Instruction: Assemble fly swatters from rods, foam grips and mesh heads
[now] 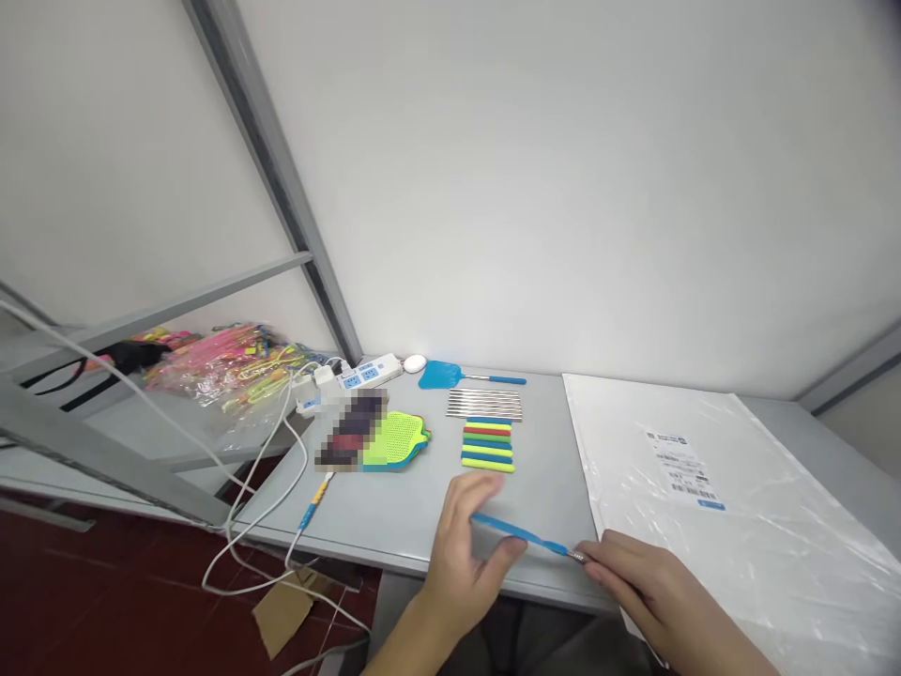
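Observation:
A blue fly swatter head (517, 529), seen almost edge-on, is held over the front of the desk. My left hand (461, 549) has it between thumb and curved fingers, the thumb against its lower side. My right hand (644, 577) is closed around the metal rod at the head's narrow end; most of the rod is hidden by the hand. Beyond my hands lies a row of coloured handle sleeves (487, 445) in yellow, blue, green and red. Behind them are several silver metal rods (484, 404). A whole blue fly swatter (442, 376) rests at the back.
Left on the desk (394, 512) is a pile of swatter heads (398, 439), partly blurred out. A power strip (370, 374) and white cables stand beside a metal frame post (278, 178). A large white plastic package (694, 451) covers the right. Bagged colourful items (232, 361) lie far left.

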Action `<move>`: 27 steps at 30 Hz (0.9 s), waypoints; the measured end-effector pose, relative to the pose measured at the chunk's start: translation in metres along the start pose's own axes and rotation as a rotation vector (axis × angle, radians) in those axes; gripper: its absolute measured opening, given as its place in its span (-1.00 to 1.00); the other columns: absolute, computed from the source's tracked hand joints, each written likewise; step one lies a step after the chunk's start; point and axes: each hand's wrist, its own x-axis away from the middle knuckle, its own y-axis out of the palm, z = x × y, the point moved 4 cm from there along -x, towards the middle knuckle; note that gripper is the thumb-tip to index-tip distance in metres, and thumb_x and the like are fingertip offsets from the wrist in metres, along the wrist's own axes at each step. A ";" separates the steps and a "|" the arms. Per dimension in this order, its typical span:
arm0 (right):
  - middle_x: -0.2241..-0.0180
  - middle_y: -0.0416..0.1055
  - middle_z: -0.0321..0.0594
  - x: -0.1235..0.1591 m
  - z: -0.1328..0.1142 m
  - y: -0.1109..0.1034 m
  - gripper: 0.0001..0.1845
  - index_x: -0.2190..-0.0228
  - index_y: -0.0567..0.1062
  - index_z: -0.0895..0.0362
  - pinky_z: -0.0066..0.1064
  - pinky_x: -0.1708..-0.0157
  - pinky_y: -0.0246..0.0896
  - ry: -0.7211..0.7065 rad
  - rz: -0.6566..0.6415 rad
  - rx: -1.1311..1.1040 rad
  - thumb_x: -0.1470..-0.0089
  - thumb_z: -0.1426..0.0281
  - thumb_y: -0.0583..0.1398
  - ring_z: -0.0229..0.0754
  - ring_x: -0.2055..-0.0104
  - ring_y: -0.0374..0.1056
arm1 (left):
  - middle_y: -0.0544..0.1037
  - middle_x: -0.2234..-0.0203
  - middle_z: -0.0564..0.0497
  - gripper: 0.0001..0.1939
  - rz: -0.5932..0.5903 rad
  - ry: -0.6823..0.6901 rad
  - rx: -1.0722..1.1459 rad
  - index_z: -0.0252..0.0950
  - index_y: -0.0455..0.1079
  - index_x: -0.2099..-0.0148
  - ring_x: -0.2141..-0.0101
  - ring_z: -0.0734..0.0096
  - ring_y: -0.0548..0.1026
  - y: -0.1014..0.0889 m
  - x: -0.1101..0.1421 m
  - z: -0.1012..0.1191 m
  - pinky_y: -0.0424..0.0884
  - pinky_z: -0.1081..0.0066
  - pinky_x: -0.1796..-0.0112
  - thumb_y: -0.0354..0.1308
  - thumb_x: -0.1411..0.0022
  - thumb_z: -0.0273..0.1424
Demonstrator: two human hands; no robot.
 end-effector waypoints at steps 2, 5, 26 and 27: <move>0.24 0.48 -0.26 0.000 -0.015 0.002 -0.69 0.08 0.45 -0.05 -0.38 0.23 0.29 -0.017 0.031 0.014 -0.36 0.25 -0.05 -0.18 0.20 0.45 | 0.52 0.27 0.00 -0.81 -0.026 0.019 -0.051 -0.19 0.31 0.03 0.15 0.27 0.47 -0.009 0.003 0.011 0.34 0.19 -0.01 0.14 -0.30 -0.38; 0.23 0.47 -0.26 0.000 -0.035 0.007 -0.71 0.10 0.41 -0.01 -0.36 0.26 0.24 -0.052 0.086 0.090 -0.37 0.26 -0.07 -0.17 0.21 0.43 | 0.51 0.42 0.07 -0.94 0.056 -0.215 -0.097 -0.23 0.32 0.19 0.35 0.38 0.48 -0.024 0.009 0.016 0.38 0.38 0.24 0.09 -0.33 -0.36; 0.30 0.54 -0.18 -0.051 0.066 -0.100 -0.71 0.30 0.45 0.09 -0.32 0.41 0.22 -0.008 0.554 0.482 -0.30 0.26 -0.01 -0.10 0.37 0.45 | 0.50 0.50 0.14 -0.91 0.791 -0.800 0.345 -0.24 0.32 0.18 0.58 0.55 0.46 -0.197 -0.013 -0.055 0.44 0.52 0.46 0.13 -0.29 -0.36; 0.27 0.54 -0.20 -0.054 0.065 -0.100 -0.71 0.28 0.45 0.07 -0.32 0.38 0.24 0.014 0.597 0.466 -0.30 0.24 -0.01 -0.10 0.33 0.46 | 0.53 0.48 0.12 -0.90 0.785 -0.826 0.370 -0.25 0.34 0.16 0.56 0.52 0.49 -0.196 -0.010 -0.059 0.46 0.51 0.44 0.15 -0.28 -0.37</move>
